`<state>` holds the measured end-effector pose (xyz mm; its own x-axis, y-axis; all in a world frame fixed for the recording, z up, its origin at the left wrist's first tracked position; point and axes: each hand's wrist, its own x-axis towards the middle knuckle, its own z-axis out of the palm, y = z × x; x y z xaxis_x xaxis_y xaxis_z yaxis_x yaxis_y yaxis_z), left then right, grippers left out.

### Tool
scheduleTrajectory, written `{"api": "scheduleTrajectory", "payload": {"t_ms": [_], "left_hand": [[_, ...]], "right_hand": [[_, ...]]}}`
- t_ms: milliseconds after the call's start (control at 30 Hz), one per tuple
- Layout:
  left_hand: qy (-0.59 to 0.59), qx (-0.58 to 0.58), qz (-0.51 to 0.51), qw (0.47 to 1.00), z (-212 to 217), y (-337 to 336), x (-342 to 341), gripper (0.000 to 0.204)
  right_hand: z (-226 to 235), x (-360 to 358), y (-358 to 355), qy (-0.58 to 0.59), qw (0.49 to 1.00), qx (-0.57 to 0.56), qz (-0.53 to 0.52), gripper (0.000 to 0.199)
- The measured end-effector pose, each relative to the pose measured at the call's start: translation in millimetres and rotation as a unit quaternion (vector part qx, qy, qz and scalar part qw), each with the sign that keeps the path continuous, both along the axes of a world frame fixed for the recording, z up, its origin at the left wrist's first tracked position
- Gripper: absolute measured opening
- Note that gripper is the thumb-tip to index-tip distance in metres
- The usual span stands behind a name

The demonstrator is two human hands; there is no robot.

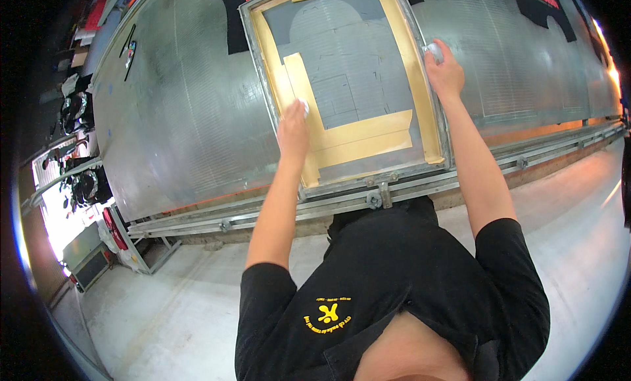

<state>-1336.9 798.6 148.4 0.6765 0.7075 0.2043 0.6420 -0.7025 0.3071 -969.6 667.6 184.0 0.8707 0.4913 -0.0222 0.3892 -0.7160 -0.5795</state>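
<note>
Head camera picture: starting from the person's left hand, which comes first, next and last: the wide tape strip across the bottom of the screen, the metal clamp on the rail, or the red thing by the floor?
From the left hand:
1. Wide tape strip, just right of it on the screen frame.
2. Metal clamp, lower right on the rail.
3. Red thing, far lower left beside the table.

Left hand point(293, 128) covers whatever it presses on the screen frame point(439, 128); only a pale sliver shows at the fingertips. Right hand point(445, 71) hides most of a whitish object. Black garments point(542, 6) cut off by the upper edge. Far-left clutter indistinct.
</note>
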Motion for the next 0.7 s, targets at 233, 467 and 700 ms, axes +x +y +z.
{"api": "scheduleTrajectory", "payload": {"t_ms": [233, 467, 700], "left_hand": [[0.057, 0.022, 0.043, 0.997, 3.2, 35.1, 21.3, 0.033], [-0.005, -0.024, -0.025, 0.999, 14.2, -112.7, -21.5, 0.03], [-0.102, -0.097, -0.158, 0.977, 15.0, -158.3, 119.7, 0.033]], "right_hand": [[-15.7, 3.3, 2.2, -0.03, 0.999, 0.027, 0.036, 0.044], [-9.6, 4.4, 2.1, -0.015, 0.999, 0.037, 0.01, 0.048], [-9.3, 2.9, 0.0, 0.011, 0.998, 0.036, 0.041, 0.049]]}}
